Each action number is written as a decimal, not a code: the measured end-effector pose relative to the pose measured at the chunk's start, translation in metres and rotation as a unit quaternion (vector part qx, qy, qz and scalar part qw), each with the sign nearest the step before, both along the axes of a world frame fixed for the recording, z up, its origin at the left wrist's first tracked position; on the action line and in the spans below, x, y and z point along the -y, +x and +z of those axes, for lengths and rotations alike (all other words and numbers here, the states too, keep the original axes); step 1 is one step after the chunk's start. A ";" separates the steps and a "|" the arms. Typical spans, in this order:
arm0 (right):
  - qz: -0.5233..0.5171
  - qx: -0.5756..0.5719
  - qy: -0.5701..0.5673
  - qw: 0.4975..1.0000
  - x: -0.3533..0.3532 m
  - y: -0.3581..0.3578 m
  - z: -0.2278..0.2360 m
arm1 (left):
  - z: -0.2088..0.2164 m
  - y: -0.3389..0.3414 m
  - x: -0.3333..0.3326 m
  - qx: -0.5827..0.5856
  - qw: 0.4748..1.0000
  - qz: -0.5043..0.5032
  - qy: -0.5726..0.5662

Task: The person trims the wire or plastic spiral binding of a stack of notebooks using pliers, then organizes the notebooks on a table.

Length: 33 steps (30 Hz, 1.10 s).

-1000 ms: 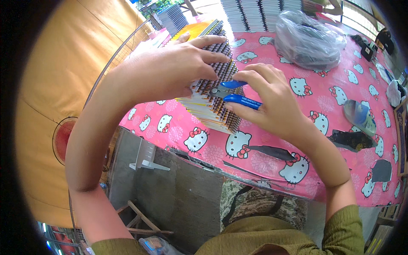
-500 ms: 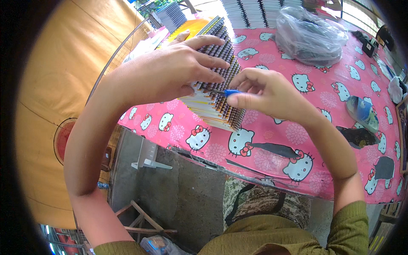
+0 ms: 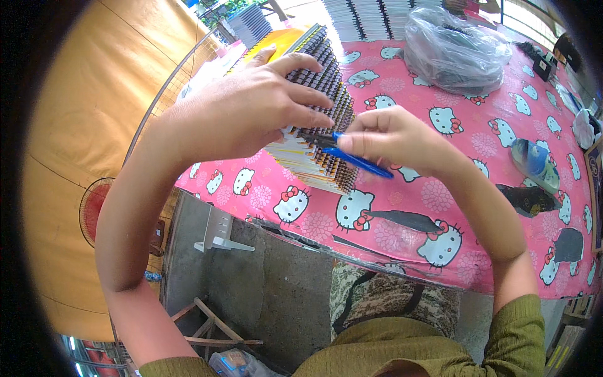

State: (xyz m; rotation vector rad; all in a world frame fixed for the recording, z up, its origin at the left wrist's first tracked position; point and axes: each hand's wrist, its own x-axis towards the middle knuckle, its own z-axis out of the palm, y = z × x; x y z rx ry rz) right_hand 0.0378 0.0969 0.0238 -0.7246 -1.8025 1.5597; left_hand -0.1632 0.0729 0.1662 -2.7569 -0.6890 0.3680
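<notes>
At 6 o'clock, olive-green sleeves are seen at the lower edge, with bare forearms reaching up toward the worktop [image 3: 402, 245], which is covered by a pink plastic cloth printed with white cartoon cats. Below its near edge, a grey concrete floor [image 3: 276, 295] and a wooden frame [image 3: 207, 327] are visible at 7 o'clock.

Near the centre, blue-handled pliers [image 3: 348, 154] are gripped in the right hand [image 3: 392, 138], fingers clenched around the handles, the dark tip pointed to 9 o'clock and set against the wire binding of a tilted stack of spiral-bound notebooks with black wire coils [image 3: 320, 107]. The stack is pressed from above by the left hand [image 3: 251, 110], its fingers spread flat across the coils. The stack rests on the worktop at about 12 o'clock from the person.

Farther off, a blue-patterned rounded object [image 3: 534, 163] is seen at 3 o'clock, and a clear plastic bag with dark contents [image 3: 455, 50] lies at 1 o'clock. More stacked notebooks [image 3: 377, 16] are lined up at the far edge, at 12 o'clock.
</notes>
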 end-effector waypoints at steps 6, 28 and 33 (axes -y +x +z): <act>-0.238 0.005 0.492 0.837 0.014 0.002 -0.021 | 0.001 0.000 0.003 -0.039 0.999 0.011 0.005; -0.273 -0.008 0.571 0.775 0.009 -0.005 -0.029 | -0.013 0.023 0.007 -0.173 0.975 0.011 0.140; 0.024 0.038 -0.042 0.998 -0.007 0.010 -0.005 | -0.011 0.029 0.007 -0.196 0.973 0.029 0.117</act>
